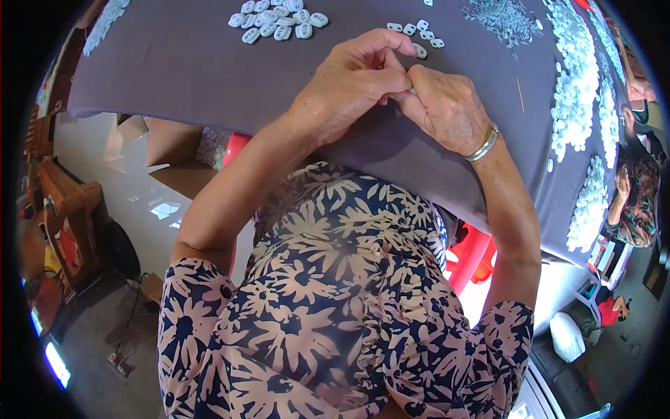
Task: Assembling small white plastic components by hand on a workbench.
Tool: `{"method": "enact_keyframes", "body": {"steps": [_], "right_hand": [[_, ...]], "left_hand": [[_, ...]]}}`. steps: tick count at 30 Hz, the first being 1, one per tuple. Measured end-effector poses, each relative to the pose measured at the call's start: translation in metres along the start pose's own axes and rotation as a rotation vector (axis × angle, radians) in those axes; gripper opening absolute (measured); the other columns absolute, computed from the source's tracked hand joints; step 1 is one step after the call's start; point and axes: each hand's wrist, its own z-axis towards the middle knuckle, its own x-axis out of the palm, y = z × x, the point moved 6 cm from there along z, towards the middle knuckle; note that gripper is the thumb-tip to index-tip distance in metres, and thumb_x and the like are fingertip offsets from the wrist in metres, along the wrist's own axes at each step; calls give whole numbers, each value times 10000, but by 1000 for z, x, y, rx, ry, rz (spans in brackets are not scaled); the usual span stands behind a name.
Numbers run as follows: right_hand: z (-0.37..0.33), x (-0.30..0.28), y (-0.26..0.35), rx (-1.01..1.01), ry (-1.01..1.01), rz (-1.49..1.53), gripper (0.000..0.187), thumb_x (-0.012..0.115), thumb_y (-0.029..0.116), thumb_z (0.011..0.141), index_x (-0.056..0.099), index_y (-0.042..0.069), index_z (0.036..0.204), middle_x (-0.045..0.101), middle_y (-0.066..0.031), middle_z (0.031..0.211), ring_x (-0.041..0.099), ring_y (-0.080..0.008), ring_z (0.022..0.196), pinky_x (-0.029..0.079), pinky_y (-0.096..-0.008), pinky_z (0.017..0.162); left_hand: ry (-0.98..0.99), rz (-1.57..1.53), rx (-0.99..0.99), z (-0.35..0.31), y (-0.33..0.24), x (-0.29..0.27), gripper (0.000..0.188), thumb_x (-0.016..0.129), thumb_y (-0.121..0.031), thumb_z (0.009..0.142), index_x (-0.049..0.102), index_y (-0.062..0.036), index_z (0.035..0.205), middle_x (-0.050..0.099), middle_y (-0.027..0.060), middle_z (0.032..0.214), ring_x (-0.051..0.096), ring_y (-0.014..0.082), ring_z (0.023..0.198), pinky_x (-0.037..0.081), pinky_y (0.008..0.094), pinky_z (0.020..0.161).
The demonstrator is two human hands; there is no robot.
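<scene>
Tabletop (174,80) spreads left along its near edge from the left hand (352,80), which pinches, with the curled right hand (450,108), apparently a small pale piece (413,90).

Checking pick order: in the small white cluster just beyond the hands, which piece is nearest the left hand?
The lowest piece, beside the left hand's index fingertip; the other pieces lie farther up the table.
</scene>
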Motion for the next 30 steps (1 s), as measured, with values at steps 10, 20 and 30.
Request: {"method": "enact_keyframes", "body": {"steps": [10, 20, 30], "right_hand": [[3, -4, 4, -86, -70, 59, 208, 677, 172, 816, 522, 37, 781, 526, -116, 643, 578, -305, 592, 463, -389, 533], [7, -20, 1, -52, -174, -18, 312, 753, 283, 754, 553, 47, 800, 556, -84, 671, 559, -257, 543, 469, -319, 520], [1, -43, -52, 291, -385, 22, 52, 649, 50, 847, 640, 13, 883, 554, -56, 665, 526, -113, 579, 437, -241, 541]], "left_hand": [[145, -140, -168, 9, 5, -4, 233, 612, -1, 828, 574, -19, 1057, 536, -27, 726, 485, 62, 643, 401, 199, 619], [-24, 149, -26, 7, -15, -14, 202, 591, -7, 850, 554, -28, 1047, 579, 9, 750, 548, 119, 673, 442, 241, 624], [-202, 967, 284, 5, -59, -79, 106, 608, -97, 865, 661, -41, 938, 642, -10, 797, 564, 68, 728, 440, 210, 654]]}}
